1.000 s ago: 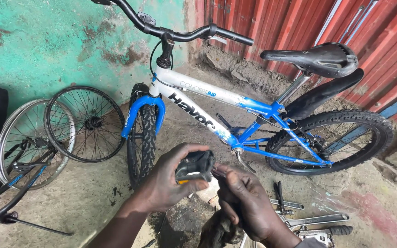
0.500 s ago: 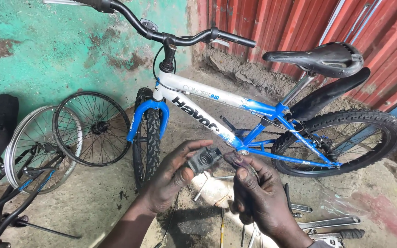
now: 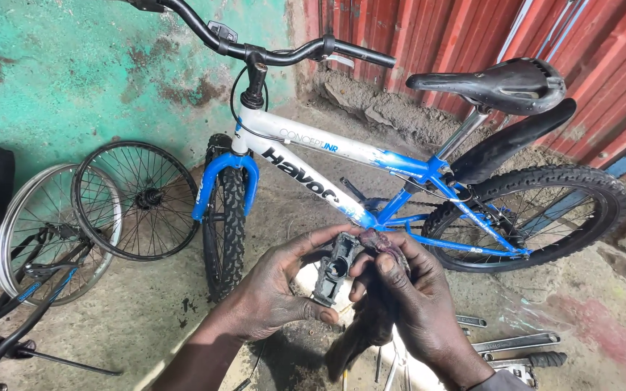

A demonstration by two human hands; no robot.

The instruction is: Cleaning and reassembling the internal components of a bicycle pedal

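My left hand (image 3: 273,293) grips a grey bicycle pedal (image 3: 333,268), held upright in front of me. My right hand (image 3: 411,297) presses a dark dirty rag (image 3: 367,329) against the pedal's right side, with the rag hanging down below the fingers. Both hands are close together just in front of a blue and white bicycle (image 3: 342,181) that stands with its black saddle (image 3: 498,83) to the right and its handlebar (image 3: 269,51) at the top.
Two loose spoked wheels (image 3: 135,199) lean against the green wall on the left, beside another bike frame (image 3: 9,311). Spanners and tools (image 3: 516,347) lie on the concrete at lower right. A red corrugated metal wall (image 3: 436,36) stands behind.
The pedal has turned from lying flat to standing upright in my left hand. My right hand has brought the rag up against it. The view has shifted slightly closer.
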